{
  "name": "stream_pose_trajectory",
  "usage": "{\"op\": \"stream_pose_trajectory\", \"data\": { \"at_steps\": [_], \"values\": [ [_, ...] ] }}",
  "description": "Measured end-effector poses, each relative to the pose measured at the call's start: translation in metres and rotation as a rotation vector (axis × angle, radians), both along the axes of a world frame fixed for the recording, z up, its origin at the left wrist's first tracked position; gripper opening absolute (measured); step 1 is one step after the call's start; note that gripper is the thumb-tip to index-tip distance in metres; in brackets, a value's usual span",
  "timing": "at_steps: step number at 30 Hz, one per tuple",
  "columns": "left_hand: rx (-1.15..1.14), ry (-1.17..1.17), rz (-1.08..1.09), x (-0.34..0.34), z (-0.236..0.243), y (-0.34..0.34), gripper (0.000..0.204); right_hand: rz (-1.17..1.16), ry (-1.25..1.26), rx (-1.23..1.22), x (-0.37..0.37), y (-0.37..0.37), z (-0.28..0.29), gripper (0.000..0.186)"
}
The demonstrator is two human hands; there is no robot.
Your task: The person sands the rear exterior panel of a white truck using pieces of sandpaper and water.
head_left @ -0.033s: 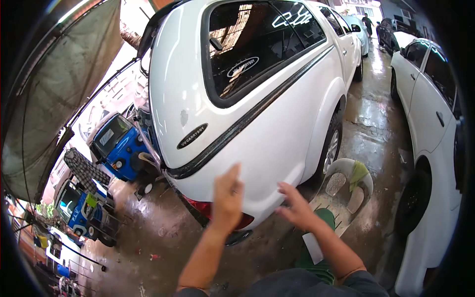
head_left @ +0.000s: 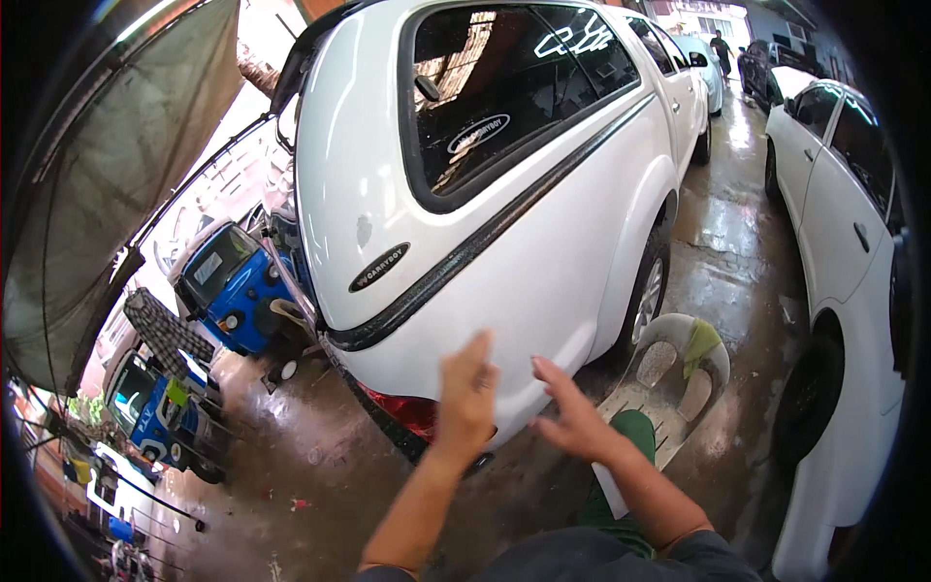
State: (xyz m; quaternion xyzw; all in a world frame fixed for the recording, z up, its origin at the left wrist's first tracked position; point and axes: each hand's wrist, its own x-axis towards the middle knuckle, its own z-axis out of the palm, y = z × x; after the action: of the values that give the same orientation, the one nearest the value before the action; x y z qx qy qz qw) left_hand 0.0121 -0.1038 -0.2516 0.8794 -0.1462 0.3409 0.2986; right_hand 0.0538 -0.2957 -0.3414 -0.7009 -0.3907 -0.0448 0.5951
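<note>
Both of my hands are raised in front of the rear corner of a white pickup with a canopy (head_left: 543,262). My left hand (head_left: 468,398) is slightly blurred, its fingers pointing up, and I see nothing held in it. It overlaps the red tail light (head_left: 402,407) and lower side panel; whether it touches the panel I cannot tell. My right hand (head_left: 574,415) stands apart from it, palm turned inward, with the thumb away from the fingers. Under my right forearm a flat white piece (head_left: 609,491) lies against my green trouser leg (head_left: 632,438).
A dirty white plastic chair (head_left: 716,373) with a green cloth (head_left: 700,341) over it stands by the rear wheel. Another white car (head_left: 844,209) is on the right. Blue three-wheelers (head_left: 231,276) stand to the left under a tarp (head_left: 126,126). The floor (head_left: 320,485) looks wet.
My left hand has shifted to the right and slightly down. My right hand has moved a little to the left, so the two hands are closer together.
</note>
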Motion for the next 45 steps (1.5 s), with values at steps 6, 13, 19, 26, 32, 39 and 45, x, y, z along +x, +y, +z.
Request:
{"op": "stream_pose_trajectory", "data": {
  "at_steps": [6,13,19,26,32,39,45],
  "values": [
    [-0.112,0.133,-0.155,-0.012,-0.054,-0.054,0.074,-0.015,0.036,-0.008,-0.017,0.018,0.000,0.098],
    [0.042,0.275,-0.454,-0.014,-0.037,-0.025,0.067,-0.249,0.550,0.607,-0.021,0.002,-0.041,0.033],
    [0.112,-0.565,0.272,0.068,0.089,0.102,0.029,-0.206,0.850,0.810,-0.027,-0.011,-0.052,0.030],
    [0.178,-0.586,0.518,0.131,0.164,0.161,0.071,-0.175,1.096,0.835,-0.032,-0.023,-0.058,0.031],
    [0.237,-0.499,0.482,0.150,0.161,0.148,0.096,-0.239,0.726,0.645,0.002,-0.027,-0.029,0.033],
    [0.351,-0.444,0.368,0.128,0.159,0.171,0.107,-0.462,-0.747,0.041,0.055,0.070,0.148,0.058],
    [0.373,-0.534,0.353,0.134,0.153,0.173,0.068,-0.534,-1.067,-0.046,0.116,0.144,0.188,0.053]
  ]
}}
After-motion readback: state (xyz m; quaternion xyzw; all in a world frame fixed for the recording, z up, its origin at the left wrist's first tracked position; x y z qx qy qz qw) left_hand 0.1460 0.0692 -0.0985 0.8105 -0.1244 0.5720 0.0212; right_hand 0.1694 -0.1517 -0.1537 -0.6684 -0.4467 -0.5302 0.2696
